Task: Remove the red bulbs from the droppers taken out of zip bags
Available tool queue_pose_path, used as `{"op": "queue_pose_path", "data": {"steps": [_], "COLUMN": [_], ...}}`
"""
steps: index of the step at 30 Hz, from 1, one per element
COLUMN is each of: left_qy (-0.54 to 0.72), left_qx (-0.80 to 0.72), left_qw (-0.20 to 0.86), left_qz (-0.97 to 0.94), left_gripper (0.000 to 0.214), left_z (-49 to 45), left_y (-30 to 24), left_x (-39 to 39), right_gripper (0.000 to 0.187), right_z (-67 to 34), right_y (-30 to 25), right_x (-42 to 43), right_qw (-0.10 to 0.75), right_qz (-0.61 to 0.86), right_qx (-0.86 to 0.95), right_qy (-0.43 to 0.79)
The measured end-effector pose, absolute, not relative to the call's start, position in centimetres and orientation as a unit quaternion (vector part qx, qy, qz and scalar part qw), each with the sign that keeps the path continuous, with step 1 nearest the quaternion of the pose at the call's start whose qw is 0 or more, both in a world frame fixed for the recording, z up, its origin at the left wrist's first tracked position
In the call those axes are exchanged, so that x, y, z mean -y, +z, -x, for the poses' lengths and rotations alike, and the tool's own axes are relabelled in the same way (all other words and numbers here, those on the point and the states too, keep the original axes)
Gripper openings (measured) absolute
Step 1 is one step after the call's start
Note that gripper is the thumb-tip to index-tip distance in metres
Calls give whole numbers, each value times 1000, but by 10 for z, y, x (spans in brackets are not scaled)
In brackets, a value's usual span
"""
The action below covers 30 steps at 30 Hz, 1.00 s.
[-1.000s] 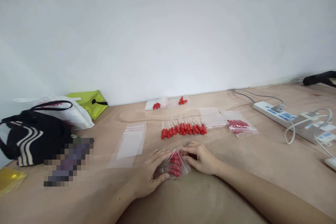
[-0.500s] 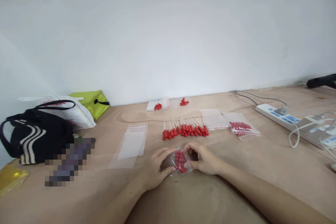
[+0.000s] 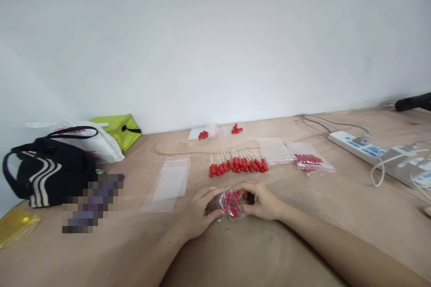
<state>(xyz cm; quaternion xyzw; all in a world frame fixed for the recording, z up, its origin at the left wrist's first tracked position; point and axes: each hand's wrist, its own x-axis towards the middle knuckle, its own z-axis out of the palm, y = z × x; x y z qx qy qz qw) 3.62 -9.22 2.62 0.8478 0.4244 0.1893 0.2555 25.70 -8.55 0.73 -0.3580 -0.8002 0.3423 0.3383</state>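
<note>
Between my hands is a clear zip bag [image 3: 231, 204] with several red-tipped sticks inside, its red seal line toward the right. My left hand [image 3: 202, 210] grips the bag's left side with thumb and fingers. On the other side, my right hand [image 3: 261, 201] is closed on the edge near the seal. Just beyond lies a row of red-tipped sticks [image 3: 237, 165], red ends toward me. Empty zip bags [image 3: 170, 184] lie to the left, and more empty bags [image 3: 275, 150] to the right. Filled bags of red-tipped sticks [image 3: 310, 159] are stacked farther right.
Two small bags with red pieces [image 3: 203, 135] lie near the wall. At left are a black bag with white stripes [image 3: 63, 175], a white plastic bag [image 3: 104, 145], a green bag [image 3: 129, 132] and a yellow packet [image 3: 18, 226]. A power strip [image 3: 357, 143] with cables is at right.
The clear bag has folded and bunched more between my hands, and the seal line now slants across its right side. My hands stay nearly in place; the view has shifted slightly.
</note>
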Motion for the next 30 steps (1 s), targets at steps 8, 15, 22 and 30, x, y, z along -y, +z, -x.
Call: {"op": "queue_pose_path", "data": {"steps": [8,15,22,30], "left_qy": [182,186,187,178], "left_qx": [-439,-435,-435,-441], "left_qw": [250,243,247,251], "left_qz": [-844,-847,-845,-843], "left_gripper": [43,42,41,40], "left_z": [-35,-36,-37,-38], "left_y": [24,28,30,30], "left_x": [93,95,95,94], "right_gripper": [31,33,19,24], "right_z": [-265,-276,-271,-279], "right_y": [3,9,8,4], "right_x": [86,84,83,76], "right_qw": [358,323,324,375], "right_qz": [376,387,404,405], "right_qx": [758,800,791,712], "right_qy": [395,325,326,435]}}
